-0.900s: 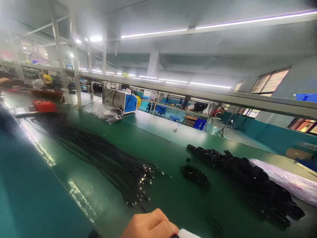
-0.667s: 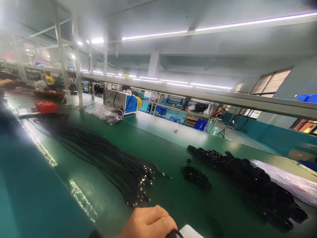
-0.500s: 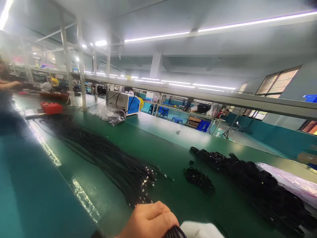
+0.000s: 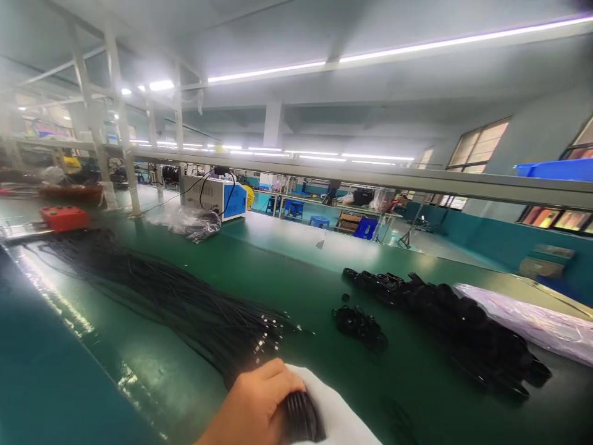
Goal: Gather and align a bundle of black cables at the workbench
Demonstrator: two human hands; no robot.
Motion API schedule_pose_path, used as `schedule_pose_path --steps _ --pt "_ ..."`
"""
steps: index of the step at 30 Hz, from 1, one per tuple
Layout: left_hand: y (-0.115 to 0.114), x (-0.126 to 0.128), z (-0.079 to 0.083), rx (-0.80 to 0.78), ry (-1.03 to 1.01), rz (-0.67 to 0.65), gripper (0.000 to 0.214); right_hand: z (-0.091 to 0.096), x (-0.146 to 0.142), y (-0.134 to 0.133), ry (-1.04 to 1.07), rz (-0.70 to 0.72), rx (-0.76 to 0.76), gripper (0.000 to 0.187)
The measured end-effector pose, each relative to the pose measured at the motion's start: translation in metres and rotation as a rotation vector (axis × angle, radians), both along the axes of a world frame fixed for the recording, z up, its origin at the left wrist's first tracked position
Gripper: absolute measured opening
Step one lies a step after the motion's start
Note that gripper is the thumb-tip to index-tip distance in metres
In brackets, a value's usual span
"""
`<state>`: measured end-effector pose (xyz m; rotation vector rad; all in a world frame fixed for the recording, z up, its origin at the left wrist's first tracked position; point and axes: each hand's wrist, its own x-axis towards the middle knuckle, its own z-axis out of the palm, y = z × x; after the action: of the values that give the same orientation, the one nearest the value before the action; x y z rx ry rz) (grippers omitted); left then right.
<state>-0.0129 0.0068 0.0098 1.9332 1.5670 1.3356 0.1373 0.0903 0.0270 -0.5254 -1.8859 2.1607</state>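
Note:
My left hand [image 4: 257, 402] sits at the bottom edge, its fingers curled around a coiled bundle of black cable [image 4: 302, 418]. A piece of white fabric [image 4: 340, 415] lies against the coil on its right; I cannot tell whether it is a cloth or a glove. My right hand does not show. Just beyond the left hand, a long sheaf of black cables [image 4: 185, 303] with metal-tipped ends stretches away to the far left on the green belt [image 4: 287, 272].
A small black coil [image 4: 359, 324] lies mid-belt, and a long pile of black coils [image 4: 463, 327] lies to the right beside a pale plastic bag [image 4: 532, 321]. Farther back stand a blue-and-white machine [image 4: 213, 194], a bagged cable bundle [image 4: 188, 222] and a red box [image 4: 65, 217].
My left hand has risen into view with the black coil, and more of the white fabric shows. The camera has swung slightly, and the person at the far left is out of sight.

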Motion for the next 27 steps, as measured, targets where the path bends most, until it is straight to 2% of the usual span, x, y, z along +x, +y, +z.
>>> schedule_pose_path --steps 2,4,6,8,12,16,22,27 --pt "0.0 0.0 0.003 -0.136 -0.102 0.055 0.026 -0.002 -0.004 0.0 0.006 0.023 -0.069 0.037" --pt "-0.001 0.001 0.007 -0.286 -0.275 0.068 0.024 -0.002 -0.005 -0.001 0.021 0.053 -0.214 0.04" --pt "0.0 0.002 0.008 -0.355 -0.39 0.078 0.016 -0.001 -0.006 -0.003 0.059 0.075 -0.372 0.038" --pt "0.002 0.004 0.007 -0.377 -0.431 0.1 0.009 -0.002 -0.006 -0.004 0.11 0.08 -0.442 0.034" --pt "0.007 0.009 0.003 -0.435 -0.438 0.181 0.008 -0.013 -0.01 -0.003 0.097 0.08 -0.349 0.035" --pt "0.01 0.01 0.006 -0.437 -0.245 0.291 0.008 -0.022 -0.012 -0.004 0.064 0.063 -0.293 0.037" --pt "0.019 0.0 0.008 -0.579 -0.238 0.197 0.011 -0.024 -0.011 -0.006 0.068 0.052 -0.38 0.034" --pt "0.007 0.001 0.007 -0.474 -0.108 0.309 0.014 -0.032 -0.014 -0.004 0.1 -0.054 -0.379 0.039"
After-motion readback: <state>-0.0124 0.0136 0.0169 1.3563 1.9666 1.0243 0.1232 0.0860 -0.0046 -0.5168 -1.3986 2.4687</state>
